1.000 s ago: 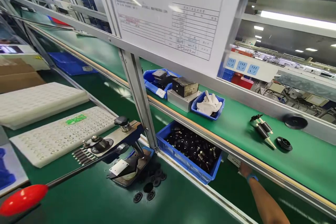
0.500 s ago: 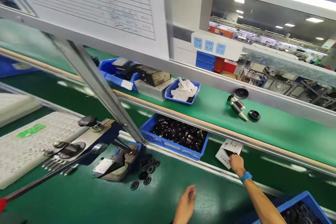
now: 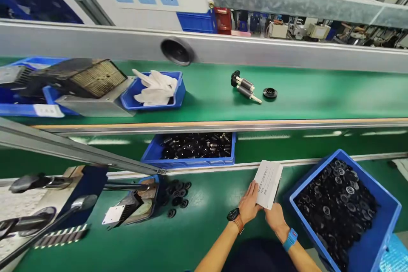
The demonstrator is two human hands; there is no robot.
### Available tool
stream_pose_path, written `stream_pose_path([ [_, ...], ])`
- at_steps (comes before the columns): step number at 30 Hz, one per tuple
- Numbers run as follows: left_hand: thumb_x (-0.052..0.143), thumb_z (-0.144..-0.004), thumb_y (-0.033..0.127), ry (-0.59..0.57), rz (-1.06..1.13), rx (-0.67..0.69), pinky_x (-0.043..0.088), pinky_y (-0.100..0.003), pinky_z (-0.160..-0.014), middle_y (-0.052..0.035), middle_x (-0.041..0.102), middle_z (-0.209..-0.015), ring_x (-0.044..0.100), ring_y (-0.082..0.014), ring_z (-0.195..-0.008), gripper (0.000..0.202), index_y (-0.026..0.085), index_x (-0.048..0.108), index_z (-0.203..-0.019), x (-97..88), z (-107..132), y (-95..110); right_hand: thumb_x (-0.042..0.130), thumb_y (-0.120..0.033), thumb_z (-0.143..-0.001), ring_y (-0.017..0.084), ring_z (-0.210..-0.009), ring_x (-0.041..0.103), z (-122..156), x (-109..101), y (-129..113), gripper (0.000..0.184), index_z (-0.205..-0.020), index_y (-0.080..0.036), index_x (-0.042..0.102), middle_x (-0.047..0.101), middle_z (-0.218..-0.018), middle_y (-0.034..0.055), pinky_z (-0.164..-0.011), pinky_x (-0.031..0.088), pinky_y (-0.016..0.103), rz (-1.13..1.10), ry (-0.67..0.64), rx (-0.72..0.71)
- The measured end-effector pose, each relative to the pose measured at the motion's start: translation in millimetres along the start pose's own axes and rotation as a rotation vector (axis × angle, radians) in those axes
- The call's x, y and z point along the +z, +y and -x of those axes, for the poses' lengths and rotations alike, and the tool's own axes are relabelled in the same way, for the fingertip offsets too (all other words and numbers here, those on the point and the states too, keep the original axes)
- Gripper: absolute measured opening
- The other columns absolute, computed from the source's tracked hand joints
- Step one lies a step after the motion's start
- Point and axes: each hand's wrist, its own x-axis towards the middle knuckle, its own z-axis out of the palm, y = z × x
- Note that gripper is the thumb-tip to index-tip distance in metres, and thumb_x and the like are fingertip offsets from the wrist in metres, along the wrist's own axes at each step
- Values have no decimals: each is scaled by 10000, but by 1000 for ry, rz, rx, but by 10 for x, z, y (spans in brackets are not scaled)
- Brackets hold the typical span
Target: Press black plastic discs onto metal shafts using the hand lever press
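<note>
Both of my hands hold a small white printed paper packet (image 3: 268, 182) low over the green table, right of centre. My left hand (image 3: 249, 206), with a dark watch on its wrist, grips the packet's left edge. My right hand (image 3: 274, 216), with a blue wristband, grips its lower end from below. Just right of the packet stands a blue bin (image 3: 385, 233) full of round black parts. Another blue bin (image 3: 149, 159) of black parts sits beyond the packet, under the conveyor's edge.
A hand press (image 3: 127, 208) with a long lever stands at the left, with loose black discs (image 3: 177, 195) beside it. On the green conveyor (image 3: 318, 97) lie two black-and-white spindles (image 3: 245, 87), a black disc (image 3: 270, 92) and a blue tray of white gloves (image 3: 156, 89).
My view swung right and down. My right hand drew the paper packet back from under the conveyor edge, and my left hand came up and took hold of it too.
</note>
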Motion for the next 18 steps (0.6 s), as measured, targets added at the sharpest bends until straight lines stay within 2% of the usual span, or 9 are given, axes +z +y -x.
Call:
stream_pose_path([
  [2, 595, -751, 180, 93, 35, -50, 322, -393, -1212, -182, 368, -1585, 387, -294, -1466, 769, 77, 458, -1501, 29, 97, -64, 417, 10, -886, 251, -1020, 686, 143, 1, -45, 483, -1255, -143, 688, 713, -1090, 139, -891, 527, 304, -43, 18, -33],
  [3, 524, -822, 200, 151, 58, -90, 362, -411, -1181, -210, 461, -1518, 476, -304, -1402, 647, 64, 510, -1454, 34, 110, -95, 430, -20, -904, 272, -1097, 660, 218, -6, -73, 484, -1316, -138, 654, 694, -1160, 147, -943, 520, 334, -63, 45, -50],
  [5, 398, -940, 303, 253, 117, -187, 460, -460, -1072, -272, 653, -1254, 642, -347, -1188, 495, 14, 649, -1253, 26, 90, -161, 456, -106, -955, 291, -1283, 549, 369, -27, -125, 477, -1415, -143, 576, 605, -1347, 147, -1077, 459, 389, -104, 115, -90],
  [6, 352, -976, 378, 289, 153, -232, 502, -469, -1004, -279, 704, -1101, 688, -358, -1071, 531, 5, 695, -1132, 14, 69, -193, 457, -145, -978, 279, -1334, 502, 438, -39, -141, 450, -1411, -159, 579, 567, -1399, 132, -1120, 427, 391, -124, 149, -107],
  [8, 350, -987, 524, 330, 234, -293, 550, -448, -903, -254, 727, -898, 716, -350, -926, 629, 19, 726, -974, -22, 30, -250, 424, -185, -1013, 237, -1314, 507, 535, -69, -139, 371, -1309, -186, 649, 575, -1378, 104, -1126, 421, 357, -160, 207, -111],
  [10, 449, -946, 601, 353, 315, -316, 564, -402, -884, -225, 738, -886, 719, -329, -931, 630, 39, 732, -980, -60, 14, -285, 380, -186, -1031, 220, -1251, 534, 547, -105, -88, 360, -1236, -169, 676, 596, -1318, 115, -1092, 443, 340, -181, 267, -67],
  [14, 560, -902, 591, 384, 420, -326, 562, -390, -934, -211, 744, -1003, 709, -325, -1021, 595, 50, 731, -1081, -91, 48, -284, 371, -174, -1022, 257, -1265, 486, 324, -177, 57, 388, -1316, -103, 613, 576, -1316, 157, -1111, 402, 387, -177, 345, 24],
  [18, 551, -918, 581, 397, 474, -334, 578, -394, -925, -207, 745, -1012, 713, -324, -1024, 606, 38, 716, -1131, -51, 110, -262, 579, -215, -942, 312, -1282, 440, 74, -214, 61, 444, -1371, -100, 568, 590, -1289, 161, -1103, 356, 456, -157, 307, -8],
])
